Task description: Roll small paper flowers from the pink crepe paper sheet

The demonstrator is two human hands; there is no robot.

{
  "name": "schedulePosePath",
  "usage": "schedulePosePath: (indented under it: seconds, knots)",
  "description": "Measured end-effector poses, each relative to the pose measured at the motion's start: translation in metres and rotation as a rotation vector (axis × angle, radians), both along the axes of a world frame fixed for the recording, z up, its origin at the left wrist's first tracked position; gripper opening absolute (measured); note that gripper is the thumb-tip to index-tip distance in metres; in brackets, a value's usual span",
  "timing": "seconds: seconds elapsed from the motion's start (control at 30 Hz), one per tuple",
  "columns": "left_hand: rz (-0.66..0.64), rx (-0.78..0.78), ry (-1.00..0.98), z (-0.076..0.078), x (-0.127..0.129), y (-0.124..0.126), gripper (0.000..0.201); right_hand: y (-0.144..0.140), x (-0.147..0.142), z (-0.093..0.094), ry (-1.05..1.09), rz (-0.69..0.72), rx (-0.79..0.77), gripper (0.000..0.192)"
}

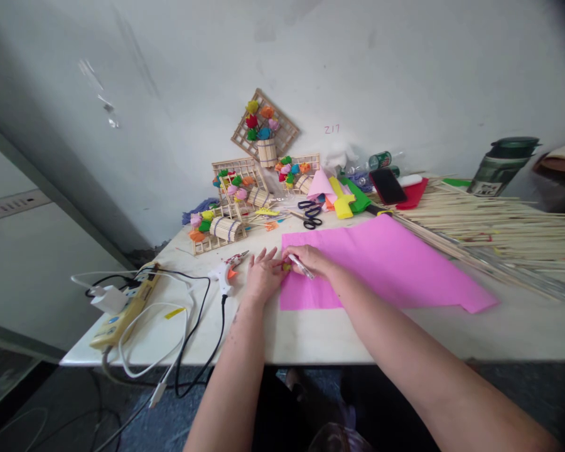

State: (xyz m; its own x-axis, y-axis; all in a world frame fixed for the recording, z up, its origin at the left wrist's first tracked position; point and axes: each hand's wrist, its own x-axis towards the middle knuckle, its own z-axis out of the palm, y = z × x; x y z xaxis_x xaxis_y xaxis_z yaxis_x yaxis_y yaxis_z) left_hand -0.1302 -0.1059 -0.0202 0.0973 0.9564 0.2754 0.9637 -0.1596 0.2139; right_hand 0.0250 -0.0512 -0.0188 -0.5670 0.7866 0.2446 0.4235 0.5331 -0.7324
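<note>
A large pink crepe paper sheet [381, 267] lies across the middle of the table. My right hand [308, 256] grips a whitish pen [302, 267] over the sheet's left part. Beside it, my left hand [263, 275] rests with fingers spread at the paper's left edge. Its fingertips touch or nearly touch a small yellow-green piece [287, 267] under the pen hand; the exact contact is hidden. Just left of my left hand lies a white hot glue gun [225, 276] with a metal nozzle. Black-handled scissors [309, 215] lie beyond the sheet.
Bamboo lattice frames with paper flowers [225, 227] stand at the back. Bamboo sticks [489, 226] cover the right side, near a dark green bottle [503, 166]. A phone [388, 186] lies behind the paper. A power strip [125, 311] and loose cables [183, 333] occupy the left edge.
</note>
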Motion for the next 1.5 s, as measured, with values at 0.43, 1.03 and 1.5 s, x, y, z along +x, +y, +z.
schedulePosePath:
  seconds: [0.43,1.03,1.5]
  knots:
    - [-0.073,-0.124,0.263,0.016,0.022,-0.019,0.052,-0.001,-0.001,0.002,0.134,0.005,-0.192,0.020]
    - [0.071,-0.005,0.340,-0.004,0.031,-0.033,0.070,0.010,-0.010,-0.008,0.101,-0.220,0.037,0.027]
    - [0.039,0.089,0.313,-0.005,0.029,-0.035,0.068,0.005,-0.009,-0.006,-0.041,-0.256,0.109,0.027]
